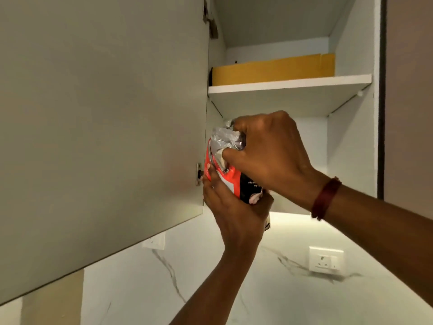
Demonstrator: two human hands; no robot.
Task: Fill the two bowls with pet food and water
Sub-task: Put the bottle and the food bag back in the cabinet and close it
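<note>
Before the open cabinet (pixel 346 141), both hands grasp a red-black pet food bag (pixel 230 177), its white lettering unreadable.

Warm light glows from beneath the open cabinet (pixel 290 97), washing out the marble wall (pixel 293 289) just below it. The cabinet interior above is evenly, dimly lit; its door (pixel 100 137), left of the opening, lies in soft shade. Detail is slightly soft throughout, and straight edges bow toward the frame borders.
</note>
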